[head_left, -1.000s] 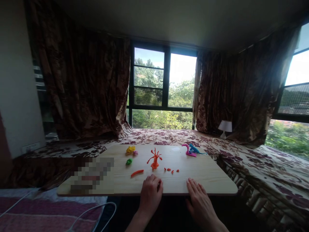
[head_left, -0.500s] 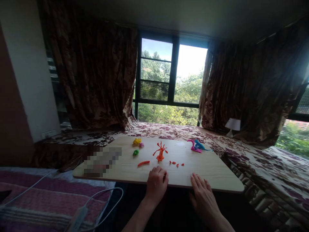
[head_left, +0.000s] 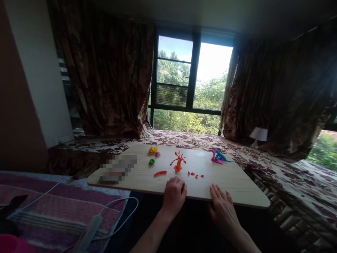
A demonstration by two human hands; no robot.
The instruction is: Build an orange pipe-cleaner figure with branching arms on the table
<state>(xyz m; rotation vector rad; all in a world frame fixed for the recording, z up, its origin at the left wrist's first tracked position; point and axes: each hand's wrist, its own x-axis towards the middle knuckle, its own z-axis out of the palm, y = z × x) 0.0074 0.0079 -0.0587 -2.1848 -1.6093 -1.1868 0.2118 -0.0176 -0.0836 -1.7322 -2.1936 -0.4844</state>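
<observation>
My left hand rests at the near edge of the table with its fingers curled in; nothing shows in them. To its right my right hand lies flat over the same edge, fingers stretched out and holding nothing. Beyond the hands stands an orange clay tree-like figure with thin knobbed branches. An orange clay roll lies left of it, and several small orange clay bits lie to its right. Neither hand touches the clay.
Yellow, pink and green clay lumps sit at the back left. At the back right are a magenta clay piece and a blue one. A blurred-out patch covers the table's left end. A power strip lies beside it.
The view has turned slightly left and tilted, so the scene sits a little further right, and a bright pink thing shows at the lower left. Both hands and the clay keep their places.
</observation>
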